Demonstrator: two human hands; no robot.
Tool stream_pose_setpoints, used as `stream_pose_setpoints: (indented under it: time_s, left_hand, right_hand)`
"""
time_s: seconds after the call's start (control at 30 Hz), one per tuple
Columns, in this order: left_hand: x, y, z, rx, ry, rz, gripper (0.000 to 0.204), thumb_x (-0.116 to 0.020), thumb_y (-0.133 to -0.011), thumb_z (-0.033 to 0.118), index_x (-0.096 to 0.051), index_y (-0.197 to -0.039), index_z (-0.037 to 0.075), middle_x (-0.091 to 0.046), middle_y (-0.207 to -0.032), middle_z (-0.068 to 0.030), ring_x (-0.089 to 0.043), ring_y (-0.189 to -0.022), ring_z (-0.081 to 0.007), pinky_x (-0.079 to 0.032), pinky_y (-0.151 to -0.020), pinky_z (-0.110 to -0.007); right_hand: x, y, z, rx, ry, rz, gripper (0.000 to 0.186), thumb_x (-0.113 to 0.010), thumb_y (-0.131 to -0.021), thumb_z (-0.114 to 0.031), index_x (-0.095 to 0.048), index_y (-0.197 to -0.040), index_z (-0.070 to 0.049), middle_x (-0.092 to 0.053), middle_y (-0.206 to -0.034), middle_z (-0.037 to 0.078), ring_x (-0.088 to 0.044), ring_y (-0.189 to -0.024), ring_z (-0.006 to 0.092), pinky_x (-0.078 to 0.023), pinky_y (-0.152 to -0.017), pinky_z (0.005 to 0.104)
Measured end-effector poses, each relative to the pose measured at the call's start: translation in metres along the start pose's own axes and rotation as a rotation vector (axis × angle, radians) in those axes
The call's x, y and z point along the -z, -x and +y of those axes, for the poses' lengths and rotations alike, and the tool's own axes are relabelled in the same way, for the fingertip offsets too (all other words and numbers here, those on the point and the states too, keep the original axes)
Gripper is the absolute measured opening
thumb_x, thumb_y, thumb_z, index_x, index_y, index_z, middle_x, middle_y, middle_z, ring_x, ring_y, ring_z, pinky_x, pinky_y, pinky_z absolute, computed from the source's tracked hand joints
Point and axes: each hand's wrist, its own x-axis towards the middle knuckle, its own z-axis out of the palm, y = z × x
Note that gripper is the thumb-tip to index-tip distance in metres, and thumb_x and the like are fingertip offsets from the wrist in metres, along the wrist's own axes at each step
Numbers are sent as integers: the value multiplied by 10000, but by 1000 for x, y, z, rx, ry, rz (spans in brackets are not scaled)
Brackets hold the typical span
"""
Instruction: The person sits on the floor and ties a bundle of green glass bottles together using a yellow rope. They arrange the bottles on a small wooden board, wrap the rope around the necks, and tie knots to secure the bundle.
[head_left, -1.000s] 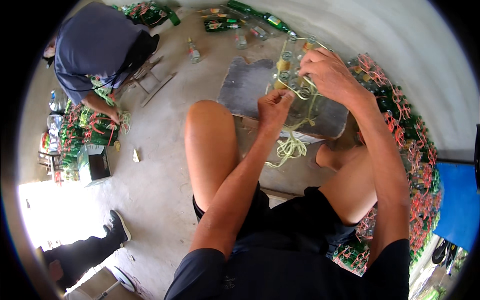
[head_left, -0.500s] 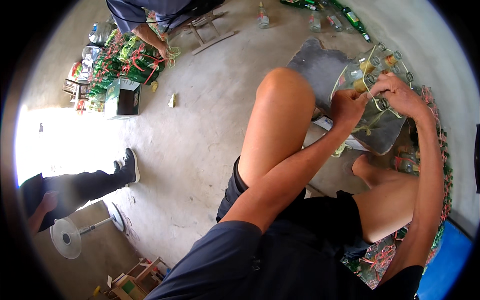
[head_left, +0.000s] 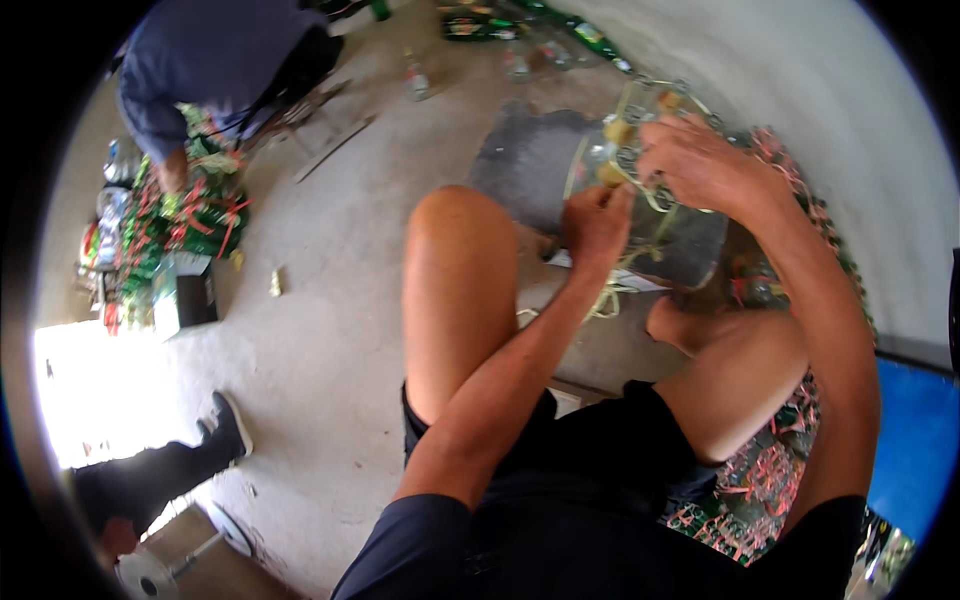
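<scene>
Clear glass bottles [head_left: 618, 133] with yellowish labels stand bundled on a dark grey board [head_left: 525, 160], pale yellow-green cord [head_left: 657, 199] looped about their necks. My left hand [head_left: 597, 219] pinches the cord at the near side of the bundle. My right hand [head_left: 712, 171] is curled over the bottle tops just right of it, fingers closed; what they grip is hidden and blurred. Loose cord [head_left: 603, 305] hangs below the board between my legs.
A co-worker [head_left: 215, 55] bends over tied green bottles [head_left: 205, 225] at left, by an open box [head_left: 182, 295]. Another person's leg [head_left: 160, 465] and a fan [head_left: 140, 575] are lower left. Loose bottles [head_left: 595, 40] lie behind the board; more bundles [head_left: 760, 480] line the right wall.
The view has swung left and partly back. Both my hands stay at the bottle necks, with slight finger movement. The co-worker's arm has shifted among the green bottles.
</scene>
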Motion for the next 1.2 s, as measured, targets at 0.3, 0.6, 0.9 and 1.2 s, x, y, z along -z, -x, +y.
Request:
stream_pose_setpoints:
  time_s: [0.3,0.6,0.9,1.2]
  left_hand:
    - [-2,5,15,2,53,-59,297,-783,-946,241,-754,-864,-42,-706,-675,-122,-607,-587,-173,-493,-598,-384]
    - [1,8,23,-101,108,-99,210,-728,-967,160,-735,-942,-48,-679,-688,-96,-566,-615,-137,-486,-609,-348]
    - [-2,4,23,-121,180,-177,178,-688,-980,104,-694,-889,-49,-583,-647,-19,-473,-616,-90,-425,-570,-321]
    - [0,8,30,-86,229,-213,185,-647,-992,84,-676,-873,-55,-565,-665,16,-460,-630,-72,-400,-557,-310]
  right_hand:
    - [16,12,-7,-58,215,23,86,-684,-805,1,-698,-782,-81,-547,-983,40,-538,-1046,237,-445,-871,397]
    - [24,26,-7,-138,142,55,44,-750,-757,-51,-736,-775,-89,-590,-1028,37,-568,-1079,262,-502,-893,420]
    - [20,44,22,-260,-70,107,99,-715,-830,-5,-633,-882,-22,-590,-995,105,-599,-1034,333,-493,-894,451]
    - [5,40,29,-336,-128,163,26,-590,-938,-27,-610,-933,-11,-604,-992,160,-631,-927,406,-485,-813,489]
